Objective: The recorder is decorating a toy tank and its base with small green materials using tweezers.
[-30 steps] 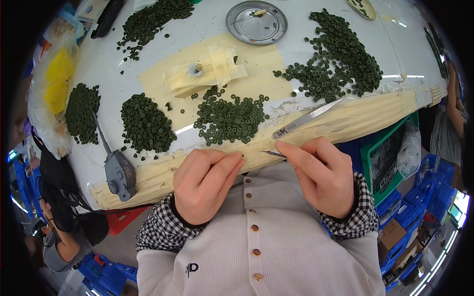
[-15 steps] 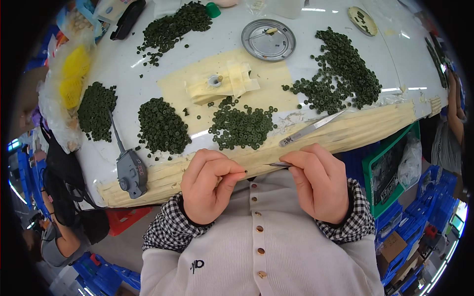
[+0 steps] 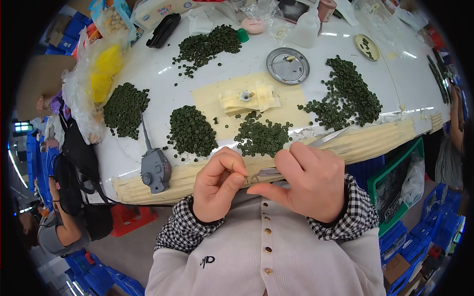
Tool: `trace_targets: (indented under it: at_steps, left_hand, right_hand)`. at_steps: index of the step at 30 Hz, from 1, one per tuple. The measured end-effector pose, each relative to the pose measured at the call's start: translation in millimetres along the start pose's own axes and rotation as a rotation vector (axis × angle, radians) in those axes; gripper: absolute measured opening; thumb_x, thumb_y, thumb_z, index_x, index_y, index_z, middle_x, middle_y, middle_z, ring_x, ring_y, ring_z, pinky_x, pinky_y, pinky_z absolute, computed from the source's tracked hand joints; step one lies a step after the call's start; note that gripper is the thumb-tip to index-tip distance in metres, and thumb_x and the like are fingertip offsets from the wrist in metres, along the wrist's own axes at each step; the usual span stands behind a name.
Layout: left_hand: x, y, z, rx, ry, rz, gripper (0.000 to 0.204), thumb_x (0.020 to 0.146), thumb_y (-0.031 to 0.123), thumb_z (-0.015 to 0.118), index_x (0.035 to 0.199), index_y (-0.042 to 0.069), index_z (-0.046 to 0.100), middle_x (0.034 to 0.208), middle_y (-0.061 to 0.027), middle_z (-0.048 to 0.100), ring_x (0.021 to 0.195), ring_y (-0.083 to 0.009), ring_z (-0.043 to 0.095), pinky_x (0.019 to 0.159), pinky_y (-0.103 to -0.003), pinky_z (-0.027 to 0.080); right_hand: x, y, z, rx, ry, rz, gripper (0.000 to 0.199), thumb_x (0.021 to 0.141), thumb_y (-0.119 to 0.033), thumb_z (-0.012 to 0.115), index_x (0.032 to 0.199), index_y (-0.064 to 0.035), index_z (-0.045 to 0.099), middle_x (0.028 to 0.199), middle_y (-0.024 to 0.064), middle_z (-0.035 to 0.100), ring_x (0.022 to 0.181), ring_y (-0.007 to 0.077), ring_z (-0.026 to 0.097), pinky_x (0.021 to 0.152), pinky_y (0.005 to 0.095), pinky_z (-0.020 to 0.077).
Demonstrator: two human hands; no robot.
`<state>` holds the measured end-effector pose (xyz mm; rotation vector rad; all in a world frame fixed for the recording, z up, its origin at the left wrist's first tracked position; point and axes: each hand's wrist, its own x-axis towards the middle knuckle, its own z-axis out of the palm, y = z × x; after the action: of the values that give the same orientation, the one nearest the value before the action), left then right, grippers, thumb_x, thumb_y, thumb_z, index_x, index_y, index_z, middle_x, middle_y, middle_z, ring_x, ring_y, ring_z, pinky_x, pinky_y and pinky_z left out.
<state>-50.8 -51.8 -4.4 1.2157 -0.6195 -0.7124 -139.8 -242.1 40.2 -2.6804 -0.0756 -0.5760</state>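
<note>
Near the table's front edge my left hand (image 3: 217,185) pinches a tiny dark piece (image 3: 246,178) between thumb and fingertips; its shape is too small to make out. Close by on the right, my right hand (image 3: 313,182) curls its fingers round a slim silver tool (image 3: 269,172), mostly hidden, and its thumb sticks out toward the left hand. Just beyond both hands lies a pile of small dark green rings (image 3: 264,137). Silver tweezers (image 3: 330,137) rest on the table, partly covered by my right hand. A grey model tank turret (image 3: 154,170) stands to the left.
More piles of small green parts lie left (image 3: 126,109), left of centre (image 3: 192,130), far (image 3: 210,47) and right (image 3: 345,93). A tape-wrapped block (image 3: 232,102) sits mid-table near a round metal lid (image 3: 288,74). A green crate (image 3: 371,182) stands right, below the table edge.
My view has shifted, so the table's contents sit lower and further right. My right hand has turned and its thumb has stretched out away from the silver tool. The left hand keeps its pinch.
</note>
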Motion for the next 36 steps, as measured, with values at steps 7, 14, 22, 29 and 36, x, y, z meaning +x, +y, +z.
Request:
trace_targets:
  at_steps: [7, 14, 22, 29, 36]
  left_hand:
    - [3.1, 12.2, -5.7, 0.484, 0.010, 0.208, 0.009, 0.092, 0.008, 0.065, 0.096, 0.001, 0.061, 0.093, -0.0070, 0.053, 0.078, -0.0135, 0.049, 0.070, -0.023, 0.043]
    - [2.4, 24.1, -3.4, 0.712, -0.006, 0.232, 0.008, 0.089, 0.006, 0.068, 0.094, 0.001, 0.064, 0.089, -0.0083, 0.055, 0.076, -0.0165, 0.055, 0.064, -0.027, 0.047]
    - [4.8, 25.5, -2.1, 0.864, -0.017, 0.338, 0.008, 0.085, 0.001, 0.068, 0.091, 0.002, 0.063, 0.086, -0.0094, 0.056, 0.075, -0.0212, 0.055, 0.066, -0.029, 0.045]
    - [6.3, 24.6, -2.4, 0.957, -0.016, 0.468, 0.017, 0.077, 0.001, 0.074, 0.092, 0.000, 0.065, 0.085, -0.0082, 0.056, 0.075, -0.0232, 0.057, 0.063, -0.032, 0.047]
    - [6.4, 19.8, -4.7, 0.983, -0.019, 0.515, 0.015, 0.079, 0.001, 0.072, 0.092, 0.001, 0.064, 0.084, -0.0079, 0.056, 0.073, -0.0228, 0.056, 0.064, -0.032, 0.046]
  right_hand:
    - [3.7, 0.4, -0.9, -0.072, -0.010, -0.024, 0.052, 0.075, -0.058, 0.070, 0.070, -0.0093, 0.053, 0.061, 0.0029, 0.041, 0.046, 0.0193, 0.049, 0.042, 0.0322, 0.0384]
    - [2.6, -0.2, 1.9, -0.096, -0.040, -0.029, 0.048, 0.077, -0.056, 0.069, 0.070, -0.0102, 0.054, 0.061, 0.0023, 0.041, 0.048, 0.0181, 0.050, 0.043, 0.0322, 0.0395]
    - [2.0, -1.5, 1.6, -0.095, -0.083, -0.038, 0.045, 0.079, -0.053, 0.069, 0.074, -0.0096, 0.057, 0.063, 0.0022, 0.043, 0.049, 0.0181, 0.052, 0.045, 0.0321, 0.0416]
    - [1.6, -1.5, 1.9, -0.116, -0.114, -0.029, 0.043, 0.081, -0.050, 0.068, 0.072, -0.0107, 0.053, 0.063, 0.0017, 0.045, 0.051, 0.0168, 0.054, 0.045, 0.0309, 0.0426]
    - [0.9, -0.2, 3.9, -0.092, -0.113, -0.017, 0.044, 0.078, -0.051, 0.071, 0.074, -0.0091, 0.058, 0.063, 0.0018, 0.045, 0.049, 0.0178, 0.052, 0.045, 0.0318, 0.0420]
